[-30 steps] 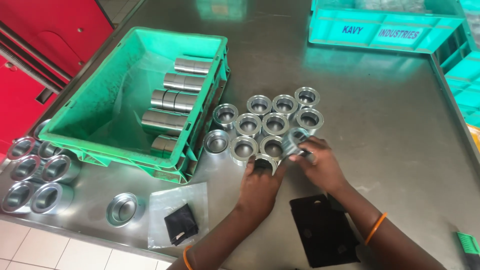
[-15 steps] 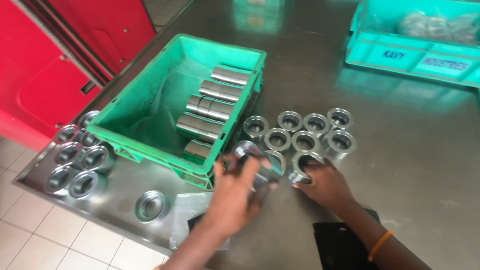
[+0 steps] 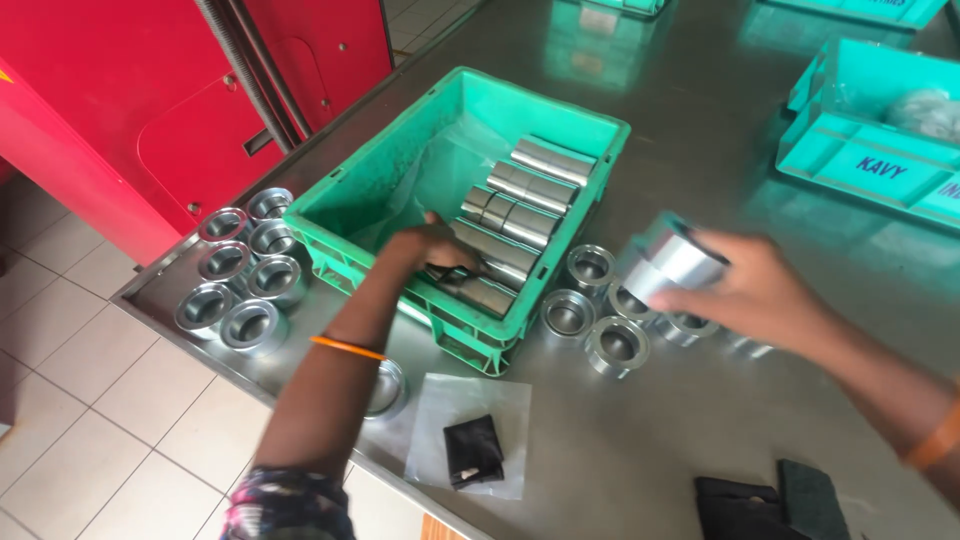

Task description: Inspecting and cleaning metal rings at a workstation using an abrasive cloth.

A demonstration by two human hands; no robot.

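Nearest the camera, at the front edge of the steel table (image 3: 700, 420), a small black pad is lying on a clear plastic sheet (image 3: 470, 432), and a dark cloth (image 3: 760, 498) is sitting off to the right of it. Just beyond, the left hand (image 3: 432, 248) is reaching over the near wall of the green crate (image 3: 400, 180) and is closing its fingers on the end of a metal cylinder (image 3: 480, 293) lying near that wall; the grip itself is partly hidden by the hand, so how firmly it is holding is not clear. That cylinder is lying on its side in a row of similar sleeves (image 3: 525, 190), their long axes running from lower left to upper right, so the hand is meeting it roughly end-on from the near-left side. To the right, outside the crate, the right hand (image 3: 750, 290) is hovering above a cluster of short flanged rings (image 3: 590, 300) standing on the table, and it is gripping one shiny metal sleeve (image 3: 672, 262), blurred, tilted with its open end toward the crate. The left hand is the nearer one to the crate's cylinders; the right is nearer to the rings. Farther left, more flanged rings (image 3: 240, 275) are standing in a group at the table's corner beside a red machine housing (image 3: 130, 110). At the far right, another green bin (image 3: 860, 130) is resting on the table.
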